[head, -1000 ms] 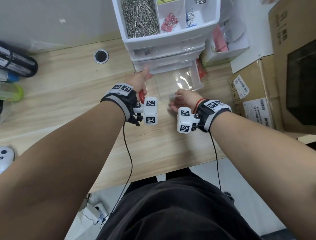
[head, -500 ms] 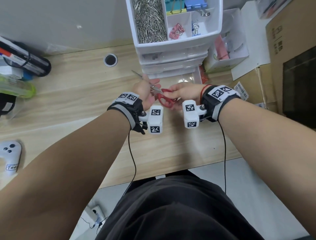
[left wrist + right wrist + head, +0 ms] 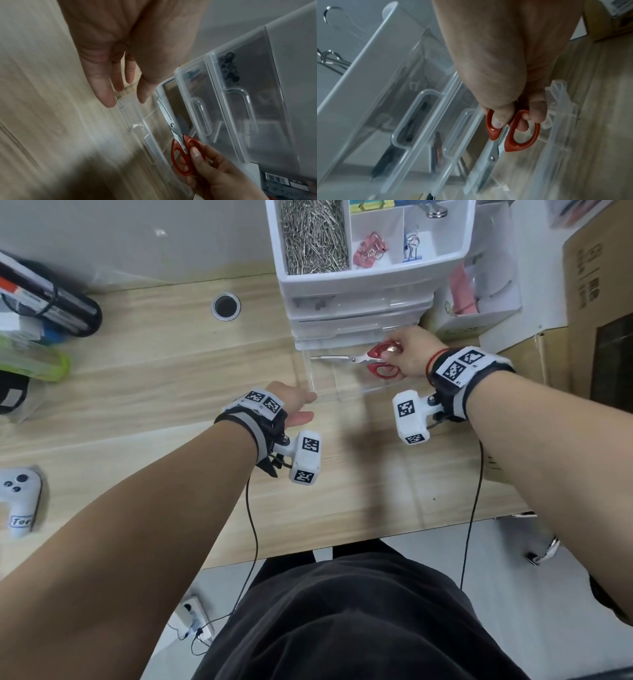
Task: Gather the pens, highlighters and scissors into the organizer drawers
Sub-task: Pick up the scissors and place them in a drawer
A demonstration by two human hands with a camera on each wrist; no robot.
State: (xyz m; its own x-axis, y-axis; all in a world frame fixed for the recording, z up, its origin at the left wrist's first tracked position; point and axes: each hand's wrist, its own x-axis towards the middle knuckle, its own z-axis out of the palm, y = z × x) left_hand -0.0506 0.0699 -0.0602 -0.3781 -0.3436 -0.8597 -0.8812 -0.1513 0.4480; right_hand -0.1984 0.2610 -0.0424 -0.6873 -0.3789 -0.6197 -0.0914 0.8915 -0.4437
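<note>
A: Right hand (image 3: 409, 356)?
B: Thumb and fingers pinch the red handles of the scissors (image 3: 363, 359). Blades together, pointing left, held over the pulled-out bottom drawer (image 3: 310, 378) of the organizer (image 3: 359, 285).

A: Are the scissors touching the drawer?
B: Cannot tell. In the left-wrist view the blades lie close along the drawer's back edge.

A: Left hand (image 3: 293, 405)?
B: Fingers straight and relaxed, holding nothing, fingertips (image 3: 109, 102) at the drawer's front left corner, above the counter (image 3: 171, 392). Contact with the drawer unclear.

A: The other drawers?
B: The two above are pushed in; dark items show through their clear fronts, too blurred to identify.

A: Top tray?
B: Paper clips (image 3: 313, 234) left, pink binder clips (image 3: 370, 249) beside them.
</note>
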